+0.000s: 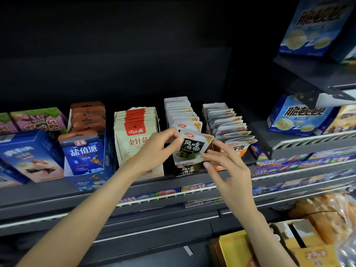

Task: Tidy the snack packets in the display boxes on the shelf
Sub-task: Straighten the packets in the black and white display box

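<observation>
A white-and-black seaweed snack packet (193, 146) stands at the front of its black display box (185, 169) on the shelf. My left hand (157, 149) pinches the packet's upper left corner. My right hand (226, 164) holds its right edge and lower right corner between fingers and thumb. Behind it a row of the same packets (181, 110) fills the box. To the right, the orange packets (229, 126) lean fanned in their box. To the left are a beige mushroom-snack box (134, 135) and a blue box of orange-topped packets (84, 149).
The dark shelf edge (107, 191) runs below the boxes. Blue cracker boxes (296, 120) sit on the right shelves, purple and blue cartons (30, 151) on the left. Yellow cartons (269, 245) and bagged bread (327, 214) lie lower right.
</observation>
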A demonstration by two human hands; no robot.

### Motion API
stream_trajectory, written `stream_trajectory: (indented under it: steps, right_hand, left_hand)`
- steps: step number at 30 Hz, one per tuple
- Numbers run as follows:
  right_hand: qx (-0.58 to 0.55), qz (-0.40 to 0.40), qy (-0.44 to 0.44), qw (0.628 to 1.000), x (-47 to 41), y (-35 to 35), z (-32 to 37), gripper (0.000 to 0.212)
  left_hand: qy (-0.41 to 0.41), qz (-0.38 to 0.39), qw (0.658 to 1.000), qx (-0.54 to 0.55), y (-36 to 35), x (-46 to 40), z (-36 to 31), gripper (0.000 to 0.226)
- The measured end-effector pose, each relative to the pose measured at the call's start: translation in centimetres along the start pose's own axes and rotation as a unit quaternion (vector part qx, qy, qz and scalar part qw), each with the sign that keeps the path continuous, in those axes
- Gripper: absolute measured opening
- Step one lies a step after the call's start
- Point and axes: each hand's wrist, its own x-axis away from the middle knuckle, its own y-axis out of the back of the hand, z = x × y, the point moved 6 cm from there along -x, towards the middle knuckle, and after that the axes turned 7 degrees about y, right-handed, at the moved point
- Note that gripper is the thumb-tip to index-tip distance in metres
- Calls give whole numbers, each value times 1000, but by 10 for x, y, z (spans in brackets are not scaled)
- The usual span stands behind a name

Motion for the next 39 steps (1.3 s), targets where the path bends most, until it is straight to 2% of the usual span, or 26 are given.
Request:
stream_trajectory:
  steps: [2, 6, 12, 15, 19, 24, 29, 33, 36, 39]
  right_hand:
    - [-5, 8, -16, 1000, -3, -1, -1, 25]
    - [9, 21, -53, 998, -6, -3, -3, 32]
    - [48, 13, -26, 998, -26, 1, 10, 30]
    - [103, 72, -31, 992, -52, -11, 16, 31]
    - [207, 163, -55, 963, -75, -32, 18, 47]
    - [232, 196, -80, 949, -76, -44, 18, 65]
    - [212, 102, -69, 970, -81, -47, 18, 52]
    - [203, 53, -58, 976, -86, -38, 21, 39]
    - [166, -24, -66, 984, -90, -6, 17, 30]
    - [30, -95, -112, 989, -89, 35, 10, 26]
  left_hand:
    - [13, -8, 1000, 3, -2, -1, -1, 18]
    - [21, -13, 997, -66, -8, 0, 5, 22]
    - [22, -85, 995, -47, 9, 0, -10, 14]
    - [17, -95, 993, -69, 11, -8, -11, 15]
    - [40, -113, 992, -40, 16, -16, -8, 19]
    - [50, -120, 991, 41, 19, -13, -17, 18]
    - [69, -76, 976, 191, 10, -9, -18, 12]
    - [67, -61, 965, 247, 9, -10, -15, 19]
    - [54, -78, 973, 208, 14, -10, -8, 20]
    - [29, -77, 993, 85, 11, -8, -1, 32]
